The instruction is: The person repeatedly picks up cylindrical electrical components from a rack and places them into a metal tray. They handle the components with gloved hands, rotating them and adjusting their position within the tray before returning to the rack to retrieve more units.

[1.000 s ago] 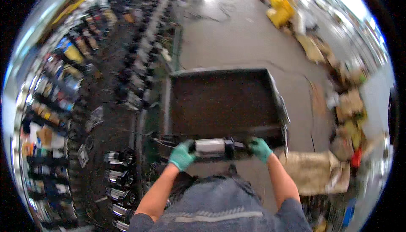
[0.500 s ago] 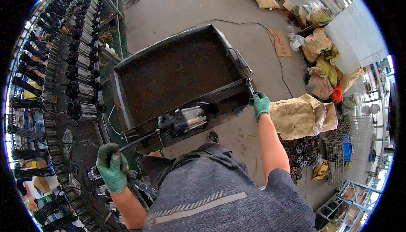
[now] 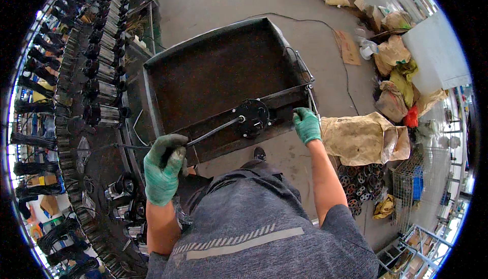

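Note:
A motor with a round black end face (image 3: 255,118) sits on the ledge at the near side of a dark metal tray (image 3: 152,96). A thick black cable (image 3: 216,132) leaves its end face toward my left hand (image 3: 165,169). My left hand, in a dirty green glove, is closed around that cable. My right hand (image 3: 307,126), also in a green glove, hovers by the tray's near right corner with fingers loosely apart. Beside it stands a thin metal rod (image 3: 311,98); the hand looks off it, with nothing visible in its fingers.
Rows of similar motors (image 3: 101,91) line a rack on the left, with bundled black cables (image 3: 33,139) beyond. A woven sack (image 3: 356,136) lies at right, above several round metal parts (image 3: 363,180). Sacks (image 3: 394,55) and a wire cage (image 3: 419,182) stand farther right.
The motor has turned from lying lengthwise to showing its round end face. My left hand has moved right and up with the cable. My right hand has come off the rod, slightly left.

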Motion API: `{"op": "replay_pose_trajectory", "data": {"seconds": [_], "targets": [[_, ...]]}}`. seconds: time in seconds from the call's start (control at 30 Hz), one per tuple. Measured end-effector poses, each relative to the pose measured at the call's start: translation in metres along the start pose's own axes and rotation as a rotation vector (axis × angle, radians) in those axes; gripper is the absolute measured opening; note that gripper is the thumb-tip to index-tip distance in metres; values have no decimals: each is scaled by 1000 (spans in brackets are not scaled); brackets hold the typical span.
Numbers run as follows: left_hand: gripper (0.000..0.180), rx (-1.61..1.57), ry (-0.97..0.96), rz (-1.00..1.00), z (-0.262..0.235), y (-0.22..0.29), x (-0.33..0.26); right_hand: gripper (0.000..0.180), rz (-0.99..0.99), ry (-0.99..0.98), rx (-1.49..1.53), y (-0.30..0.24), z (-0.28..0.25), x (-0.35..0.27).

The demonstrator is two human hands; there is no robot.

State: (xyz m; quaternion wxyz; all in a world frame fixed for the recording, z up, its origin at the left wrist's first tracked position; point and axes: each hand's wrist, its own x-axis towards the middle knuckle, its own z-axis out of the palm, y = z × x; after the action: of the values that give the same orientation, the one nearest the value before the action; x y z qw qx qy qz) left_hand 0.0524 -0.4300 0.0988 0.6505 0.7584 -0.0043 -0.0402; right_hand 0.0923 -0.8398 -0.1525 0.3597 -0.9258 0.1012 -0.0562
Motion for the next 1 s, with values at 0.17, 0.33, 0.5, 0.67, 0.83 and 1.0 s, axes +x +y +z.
{"op": "replay_pose_trajectory", "data": {"seconds": [0.17, 0.33, 0.5, 0.67, 0.83, 1.0], "targets": [[21, -70, -24, -35, 4, 1, -7, 27, 21, -89, 10, -19, 29, 4], [19, 29, -30, -32, 0, -3, -10, 26, 7, -142, -22, -34, 43, 11], [18, -16, -48, -85, -2, -7, -9, 29, 21, -168, -44, -30, 52, 17], [18, -116, -39, -129, -8, -15, -9, 34, 60, -226, -90, -22, 60, 28], [18, -122, 191, -95, -14, -26, -7, 37, 205, -254, 84, 11, 80, 36], [20, -305, 598, -230, -87, -55, -17, 36, 98, -273, 183, -77, 43, 16]]}}
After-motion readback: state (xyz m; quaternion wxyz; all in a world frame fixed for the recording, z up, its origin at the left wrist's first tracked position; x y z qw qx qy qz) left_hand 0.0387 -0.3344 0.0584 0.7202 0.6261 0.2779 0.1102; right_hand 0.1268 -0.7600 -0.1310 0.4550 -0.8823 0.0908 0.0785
